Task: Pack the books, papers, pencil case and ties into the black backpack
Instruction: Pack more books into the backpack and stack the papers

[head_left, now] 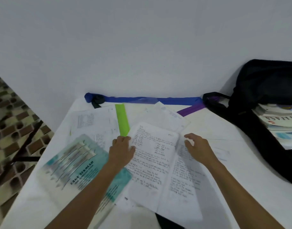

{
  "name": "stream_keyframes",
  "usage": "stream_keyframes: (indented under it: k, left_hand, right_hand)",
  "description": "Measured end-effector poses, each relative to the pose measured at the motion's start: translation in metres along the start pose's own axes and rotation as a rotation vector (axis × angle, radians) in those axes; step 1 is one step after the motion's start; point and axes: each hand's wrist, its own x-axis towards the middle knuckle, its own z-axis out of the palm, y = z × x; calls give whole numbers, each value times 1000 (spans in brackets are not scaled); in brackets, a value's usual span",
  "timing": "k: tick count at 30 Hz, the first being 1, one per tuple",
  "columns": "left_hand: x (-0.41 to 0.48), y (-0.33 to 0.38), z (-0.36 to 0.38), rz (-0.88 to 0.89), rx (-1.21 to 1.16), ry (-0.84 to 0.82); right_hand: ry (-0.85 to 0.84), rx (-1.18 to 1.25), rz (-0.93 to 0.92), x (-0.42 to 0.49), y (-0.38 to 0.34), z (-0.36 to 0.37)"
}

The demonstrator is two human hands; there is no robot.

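Papers [95,123] litter your white table [224,171] against a bare wall [142,47], floppy black backpack [257,90] at right, your left hand [121,151] flat on a handwritten sheet [152,162], right hand [198,147] relaxed, empty.

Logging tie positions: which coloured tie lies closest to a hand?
The green tie: its near end stops at the fingers of the left hand, while the blue tie and purple tie lie by the wall.
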Motion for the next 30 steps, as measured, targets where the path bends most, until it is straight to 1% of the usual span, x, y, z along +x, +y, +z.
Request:
stream_keyframes:
  k: [2,6,9,11,15,20,22,24,26,27,30]
  left_hand:
    - [-1,0,-1,8,-3,-11]
    - [3,5,-3,-33,-6,-55]
    - [12,8,-4,-67,22,-81]
    - [18,8,-1,-79,52,-85]
    - [29,9,3,-123,61,-34]
    - [43,11,1,-225,-45,-51]
    - [50,9,-4,-268,-130,-69]
    - [56,7,-11,-248,-334,-118]
    - [59,9,-18,-153,-601,-217]
    - [59,10,-22,-95,-672,-249]
    - [59,15,-37,9,-862,-244]
  right_hand:
    - [-42,-81,3,2,-5,7]
    - [-198,-378,44,10,-1,14]
    - [-225,-487,69,20,-1,12]
    - [-231,-501,81,28,0,6]
    - [-265,-424,90,38,1,-4]
    - [-310,-379,38,45,4,-12]
    - [-332,-337,26,46,5,-18]
    - [-360,-316,16,46,3,-22]
    - [-355,-332,5,48,0,-27]
    - [-347,-344,6,49,0,-30]
    - [-339,-297,52,54,2,-44]
